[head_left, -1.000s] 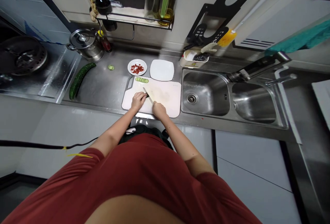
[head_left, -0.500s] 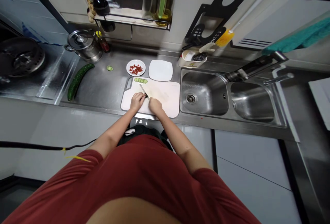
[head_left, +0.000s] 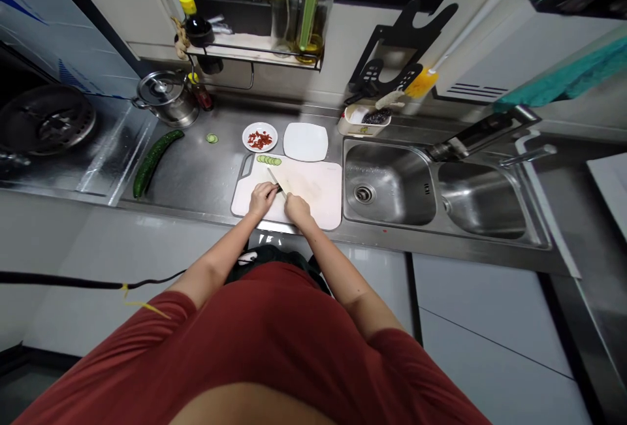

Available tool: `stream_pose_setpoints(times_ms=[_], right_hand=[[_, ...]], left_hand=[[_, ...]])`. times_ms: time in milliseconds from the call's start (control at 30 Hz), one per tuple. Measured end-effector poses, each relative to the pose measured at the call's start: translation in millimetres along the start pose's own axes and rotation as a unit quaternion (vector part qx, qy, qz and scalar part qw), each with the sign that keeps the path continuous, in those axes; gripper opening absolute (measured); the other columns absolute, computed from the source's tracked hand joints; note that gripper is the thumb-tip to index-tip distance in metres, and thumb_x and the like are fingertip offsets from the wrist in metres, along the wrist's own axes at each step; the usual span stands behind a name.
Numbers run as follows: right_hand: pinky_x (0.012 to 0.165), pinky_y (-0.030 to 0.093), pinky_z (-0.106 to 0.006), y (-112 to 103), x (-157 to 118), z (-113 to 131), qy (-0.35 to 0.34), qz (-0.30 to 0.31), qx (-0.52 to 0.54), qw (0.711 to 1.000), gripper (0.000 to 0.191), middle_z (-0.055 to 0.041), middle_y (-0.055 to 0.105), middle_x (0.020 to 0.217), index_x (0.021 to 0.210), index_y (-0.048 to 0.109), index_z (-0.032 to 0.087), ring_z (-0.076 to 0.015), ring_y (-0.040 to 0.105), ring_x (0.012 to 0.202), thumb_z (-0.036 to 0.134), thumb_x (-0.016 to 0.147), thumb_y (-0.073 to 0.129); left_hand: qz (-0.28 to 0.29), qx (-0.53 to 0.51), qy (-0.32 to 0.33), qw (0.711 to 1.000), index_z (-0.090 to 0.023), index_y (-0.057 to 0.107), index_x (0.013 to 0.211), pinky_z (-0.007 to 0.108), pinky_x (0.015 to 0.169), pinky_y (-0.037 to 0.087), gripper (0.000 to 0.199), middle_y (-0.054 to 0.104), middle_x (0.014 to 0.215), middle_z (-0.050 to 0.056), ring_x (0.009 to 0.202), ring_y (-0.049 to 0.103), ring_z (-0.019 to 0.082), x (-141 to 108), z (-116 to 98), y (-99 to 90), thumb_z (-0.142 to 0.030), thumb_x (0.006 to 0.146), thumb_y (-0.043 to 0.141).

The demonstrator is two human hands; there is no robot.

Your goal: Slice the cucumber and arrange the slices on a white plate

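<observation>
On the white cutting board [head_left: 313, 206], my left hand [head_left: 263, 199] is closed over a small dark green piece of cucumber [head_left: 279, 187], mostly hidden by the fingers. My right hand [head_left: 296, 207] grips a knife [head_left: 275, 179] by its handle. Its blade slants up and left, close beside the left fingertips and the piece. A row of several pale green cucumber slices [head_left: 269, 160] lies along the board's top left edge. Beyond the board stand a white plate with chopped red pieces [head_left: 260, 138] and a white square plate [head_left: 305, 141].
A whole cucumber [head_left: 155, 162] and a few loose slices [head_left: 211, 138] lie on the steel counter to the left. A lidded pot [head_left: 169, 98] stands behind them. The double sink [head_left: 389, 180] is right of the board. A shelf with bottles [head_left: 255, 53] hangs above.
The view has tilted up slightly, so everything sits a little lower in the picture. Both hands stay at the same spot on the board, with the knife still beside the cucumber piece.
</observation>
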State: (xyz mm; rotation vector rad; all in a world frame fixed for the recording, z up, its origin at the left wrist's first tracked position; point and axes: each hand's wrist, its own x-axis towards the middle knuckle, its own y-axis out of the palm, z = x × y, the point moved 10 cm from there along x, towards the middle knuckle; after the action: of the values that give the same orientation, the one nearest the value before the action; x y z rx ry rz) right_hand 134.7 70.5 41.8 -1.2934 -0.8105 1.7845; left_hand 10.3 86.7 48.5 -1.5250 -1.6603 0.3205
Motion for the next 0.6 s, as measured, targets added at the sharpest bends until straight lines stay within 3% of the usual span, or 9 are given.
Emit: stream_pose_setpoints(times_ms=[267,600], right_hand=[[0.075,0.047,-0.031,10,-22,-20,0.003,0.002,-0.013,1.0,0.026,-0.0141,0.066,0.1,0.109,0.055,0.016,-0.0239,0.064,0.093,0.015,0.093,0.034],[0.079,0.046,-0.03,-5,6,4,-0.001,-0.001,0.003,1.0,0.029,-0.0142,0.066,0.106,0.113,0.055,0.016,-0.0224,0.063,0.099,0.013,0.092,0.035]], left_hand=[[-0.002,0.007,0.009,1.0,-0.02,0.066,0.097,0.036,0.086,0.047,0.022,0.067,0.096,0.007,0.094,0.059,0.019,1,-3,-1.3,-0.029,0.092,0.047],[-0.002,0.013,0.013,1.0,-0.021,0.066,0.098,0.037,0.086,0.047,0.023,0.067,0.097,0.008,0.093,0.059,0.02,1,-3,-0.8,-0.029,0.092,0.046]])
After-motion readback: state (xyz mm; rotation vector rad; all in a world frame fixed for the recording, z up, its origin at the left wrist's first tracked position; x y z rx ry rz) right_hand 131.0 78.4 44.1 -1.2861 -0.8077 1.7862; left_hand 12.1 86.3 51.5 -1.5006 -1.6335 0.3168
